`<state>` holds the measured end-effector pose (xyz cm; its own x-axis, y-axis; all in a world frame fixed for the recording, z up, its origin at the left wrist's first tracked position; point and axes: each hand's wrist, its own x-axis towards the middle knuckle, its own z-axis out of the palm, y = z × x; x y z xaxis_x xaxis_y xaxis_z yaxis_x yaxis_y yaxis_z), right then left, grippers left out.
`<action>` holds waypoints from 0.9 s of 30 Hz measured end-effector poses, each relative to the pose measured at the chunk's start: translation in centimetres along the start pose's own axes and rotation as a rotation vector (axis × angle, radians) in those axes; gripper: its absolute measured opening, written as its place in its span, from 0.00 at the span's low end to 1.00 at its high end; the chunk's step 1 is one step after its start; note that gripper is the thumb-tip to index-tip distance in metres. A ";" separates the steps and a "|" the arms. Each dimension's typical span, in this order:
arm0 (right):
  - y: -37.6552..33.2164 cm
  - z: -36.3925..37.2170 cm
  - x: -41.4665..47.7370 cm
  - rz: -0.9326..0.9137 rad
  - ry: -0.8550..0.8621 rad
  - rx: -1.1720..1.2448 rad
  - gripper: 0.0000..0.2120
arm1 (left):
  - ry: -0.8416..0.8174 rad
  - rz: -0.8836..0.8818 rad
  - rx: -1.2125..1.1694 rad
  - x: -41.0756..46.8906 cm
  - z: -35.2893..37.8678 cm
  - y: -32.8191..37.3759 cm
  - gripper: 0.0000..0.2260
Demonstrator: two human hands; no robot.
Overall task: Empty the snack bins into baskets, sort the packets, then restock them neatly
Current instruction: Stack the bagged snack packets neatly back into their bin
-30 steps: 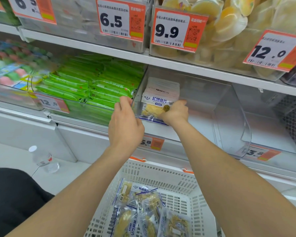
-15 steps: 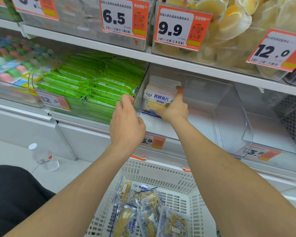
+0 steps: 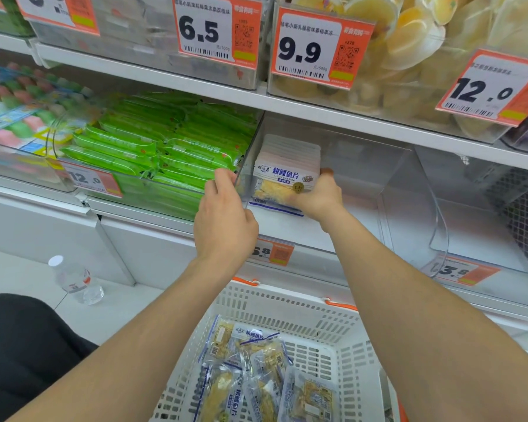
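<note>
Just left of the right hand point(image 3: 316, 200), whose fingers clasp them upright, grilled cod fillet packets point(image 3: 287, 169) stand in the clear bin point(image 3: 366, 169); left hand point(image 3: 226, 222) fingers hook its wall, probably steadying it.

One head-worn wide-angle view, facing forward and down, close to the shelf point(image 3: 333, 112), basket point(image 3: 287, 309) directly beneath

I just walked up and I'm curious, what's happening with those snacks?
A person is working at a store shelf. Their right hand holds a row of fish packets standing upright at the left end of a clear bin, and their left hand grips that bin's front corner. Below, spare packets of the same kind lie loose in a white basket. The rest of the bin looks bare.
</note>
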<state>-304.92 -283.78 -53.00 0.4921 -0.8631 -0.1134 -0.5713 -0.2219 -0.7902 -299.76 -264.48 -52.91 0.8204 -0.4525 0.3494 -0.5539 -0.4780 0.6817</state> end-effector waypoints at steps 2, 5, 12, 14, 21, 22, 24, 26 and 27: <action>0.3 0.0 0.0 0.001 -0.003 -0.017 0.31 | -0.001 0.003 -0.005 0.0 -0.1 0.0 0.22; 0.3 0.1 -0.1 0.009 -0.024 -0.043 0.30 | -0.005 0.001 -0.006 0.0 -0.2 -0.1 0.22; 0.4 0.3 0.4 0.043 -0.027 -0.114 0.30 | 0.007 -0.022 -0.017 -0.1 -0.3 -0.6 0.19; 0.4 0.2 0.5 0.074 -0.024 -0.138 0.32 | 0.050 0.006 -0.018 -0.2 -0.4 -0.8 0.17; -0.2 -3.7 -6.7 -0.327 0.239 -0.237 0.14 | 0.229 0.343 0.105 -4.0 -1.6 -0.8 0.10; -0.2 -4.4 -9.3 -0.466 0.249 -0.148 0.10 | 0.205 0.351 0.124 -5.1 -1.2 -1.0 0.11; 0.9 -5.3 -14.3 -0.675 0.164 -0.034 0.07 | 0.064 0.363 0.185 -7.4 0.2 -2.0 0.12; 3.5 -5.2 -18.2 -0.721 -0.036 -0.120 0.06 | -0.291 0.396 0.366 -9.6 2.2 -3.7 0.12; 5.2 -4.8 -19.7 -0.685 -0.149 -0.233 0.05 | -0.510 0.425 0.473 -10.5 3.3 -4.7 0.12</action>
<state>-320.76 -270.14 -51.98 0.8632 -0.4296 0.2652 -0.2206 -0.7935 -0.5672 -306.27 -259.96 -61.88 0.4245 -0.8994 0.1040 -0.8983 -0.4040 0.1728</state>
